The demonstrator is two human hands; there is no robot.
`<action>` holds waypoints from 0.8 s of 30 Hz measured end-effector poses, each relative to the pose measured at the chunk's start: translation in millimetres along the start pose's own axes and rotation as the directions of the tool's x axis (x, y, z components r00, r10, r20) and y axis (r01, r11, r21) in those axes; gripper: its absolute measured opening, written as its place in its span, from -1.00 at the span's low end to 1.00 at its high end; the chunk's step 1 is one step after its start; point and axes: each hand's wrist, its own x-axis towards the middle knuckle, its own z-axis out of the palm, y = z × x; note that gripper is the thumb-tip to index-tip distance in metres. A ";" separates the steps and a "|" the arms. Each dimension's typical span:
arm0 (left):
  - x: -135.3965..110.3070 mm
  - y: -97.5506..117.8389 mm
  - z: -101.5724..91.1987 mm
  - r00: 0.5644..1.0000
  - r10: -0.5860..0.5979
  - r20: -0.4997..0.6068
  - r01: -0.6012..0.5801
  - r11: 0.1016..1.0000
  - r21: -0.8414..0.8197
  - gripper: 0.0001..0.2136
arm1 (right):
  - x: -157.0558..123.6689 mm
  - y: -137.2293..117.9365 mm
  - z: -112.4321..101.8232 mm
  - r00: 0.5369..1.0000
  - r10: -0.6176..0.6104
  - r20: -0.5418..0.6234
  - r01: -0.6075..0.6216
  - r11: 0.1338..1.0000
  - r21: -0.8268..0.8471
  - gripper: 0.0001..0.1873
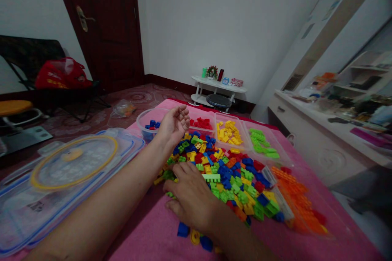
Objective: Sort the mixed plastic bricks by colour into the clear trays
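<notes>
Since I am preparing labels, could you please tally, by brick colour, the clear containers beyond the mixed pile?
Blue-brick container: 1
Red-brick container: 1
Yellow-brick container: 1
Green-brick container: 1
Total: 4

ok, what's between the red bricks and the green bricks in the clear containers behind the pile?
Yellow bricks in a clear container; the head view shows it.

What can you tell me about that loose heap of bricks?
The heap mixes blue, green, yellow, red and orange pieces, plastic-looking, many of them studded. They lie jumbled at all angles on the pink cloth, on the near side of the clear trays. The right hand is over its near left edge; whether it touches any piece is unclear.
</notes>
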 end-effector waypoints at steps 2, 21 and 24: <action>2.3 -3.1 -2.4 1.000 -0.024 0.011 0.023 0.998 0.066 -0.84 | -4.7 7.3 -8.3 0.998 0.055 0.010 -0.055 0.998 -0.013 -0.88; -2.5 -34.3 -28.1 0.800 -0.365 0.476 -0.582 -0.281 0.764 -0.85 | -67.3 88.1 -76.0 0.832 0.553 0.046 -0.554 0.828 0.089 -0.83; -15.2 -36.8 -24.0 0.791 -0.410 0.455 -0.608 -0.436 0.664 -0.79 | -63.9 87.1 -75.6 0.831 0.555 0.035 -0.556 0.829 0.059 -0.81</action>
